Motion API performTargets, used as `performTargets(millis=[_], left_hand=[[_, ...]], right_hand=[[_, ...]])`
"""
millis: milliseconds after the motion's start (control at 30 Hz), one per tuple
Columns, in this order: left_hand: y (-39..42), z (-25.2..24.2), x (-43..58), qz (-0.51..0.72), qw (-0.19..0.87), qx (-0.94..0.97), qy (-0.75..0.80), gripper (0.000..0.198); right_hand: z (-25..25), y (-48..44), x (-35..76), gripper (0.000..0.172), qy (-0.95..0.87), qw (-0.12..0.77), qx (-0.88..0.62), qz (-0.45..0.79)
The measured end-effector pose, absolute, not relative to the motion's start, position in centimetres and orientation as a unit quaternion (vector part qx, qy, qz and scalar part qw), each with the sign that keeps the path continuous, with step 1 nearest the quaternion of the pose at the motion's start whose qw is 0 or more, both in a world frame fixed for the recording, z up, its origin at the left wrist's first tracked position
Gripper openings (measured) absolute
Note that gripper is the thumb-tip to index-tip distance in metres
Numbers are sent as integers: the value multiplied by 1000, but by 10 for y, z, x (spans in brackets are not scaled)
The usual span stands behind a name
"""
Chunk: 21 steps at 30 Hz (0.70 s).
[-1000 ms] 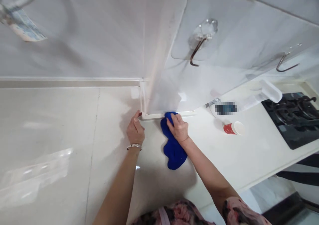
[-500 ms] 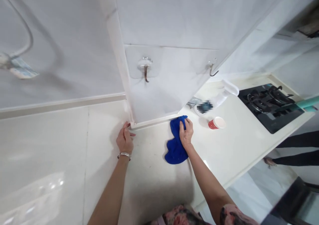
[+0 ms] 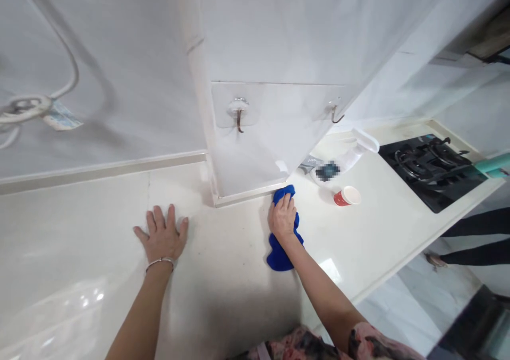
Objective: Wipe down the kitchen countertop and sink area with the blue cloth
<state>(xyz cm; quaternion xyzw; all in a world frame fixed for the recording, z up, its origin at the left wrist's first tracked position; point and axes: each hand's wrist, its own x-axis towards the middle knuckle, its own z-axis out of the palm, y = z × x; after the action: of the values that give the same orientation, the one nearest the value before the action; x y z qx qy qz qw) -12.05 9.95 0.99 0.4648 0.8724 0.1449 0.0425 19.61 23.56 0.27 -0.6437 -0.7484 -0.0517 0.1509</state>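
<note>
My right hand (image 3: 283,219) grips a crumpled blue cloth (image 3: 281,258) against the pale counter, close to the foot of the wall pillar. Part of the cloth shows beyond my fingertips and part hangs back under my wrist. My left hand (image 3: 162,237) lies flat on the counter (image 3: 223,253) with fingers spread, holding nothing. A silver bangle (image 3: 160,262) circles that wrist. Small dark specks dot the surface between my hands.
The pillar's raised edge (image 3: 251,194) juts between both hands. Right of the cloth stand a red-and-white paper cup (image 3: 347,196) and a white container (image 3: 354,155). Farther right is a black gas stove (image 3: 432,171). Metal hooks hang on the pillar, and a person's legs (image 3: 478,237) show beyond the counter.
My left hand has left the pillar's corner, moved left, and now lies spread on the counter. My right hand has shifted slightly left, turning over the cloth, still gripping it.
</note>
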Motion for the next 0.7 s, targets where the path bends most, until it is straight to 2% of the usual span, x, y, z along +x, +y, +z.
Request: performTargets(millis=[200,400,533,700], left_hand=[[100,12,-110,129,18,483,866,72],[100,12,-111,133,23,490,861,74],[102,10,-113,123,32,482,867,75],[103,19,-115,126,38,472,872,69]], right_hand=[[13,194,140,49,-838,61,-540,-42],[22,188,119,53,-853,36,-520,23],[33,175,105,59,-889,-2,-447,94],[43,132,48,62,-948,35,-284,140]])
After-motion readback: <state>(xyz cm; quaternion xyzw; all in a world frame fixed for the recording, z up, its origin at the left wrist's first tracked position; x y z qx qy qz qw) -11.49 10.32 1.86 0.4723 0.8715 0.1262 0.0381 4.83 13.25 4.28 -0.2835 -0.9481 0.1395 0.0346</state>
